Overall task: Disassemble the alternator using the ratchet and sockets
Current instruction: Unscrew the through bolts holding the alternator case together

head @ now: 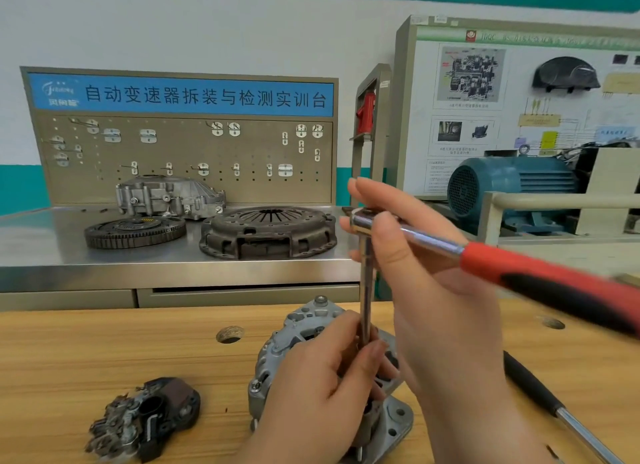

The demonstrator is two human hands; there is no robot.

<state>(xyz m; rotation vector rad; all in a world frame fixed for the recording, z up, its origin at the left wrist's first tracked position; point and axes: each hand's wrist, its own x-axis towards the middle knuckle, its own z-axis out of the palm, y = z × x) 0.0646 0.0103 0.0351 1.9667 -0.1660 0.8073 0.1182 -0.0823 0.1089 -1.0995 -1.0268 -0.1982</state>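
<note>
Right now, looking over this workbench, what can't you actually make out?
- Extension bar, lower end and whatever it sits on: hidden in the head view behind the left hand, which pinches it over the alternator.
- Ratchet handle: motion-blurred, cut off by the right edge; the right hand grips its head.
- Black-handled tool: cut off by the bottom edge.
- Poster print: too small.

- Left of the alternator (294,328), bare wooden bench (104,352) lies open up to a round hole (229,334).
- Front-left, well apart, a black component (149,418) blocks the wood.
- Right, a black-handled bar (540,394) lies aslant.
- Directly above, the left hand (311,394) on the extension (365,290) and the right hand (433,290) on the ratchet (485,252) bar the way.
</note>
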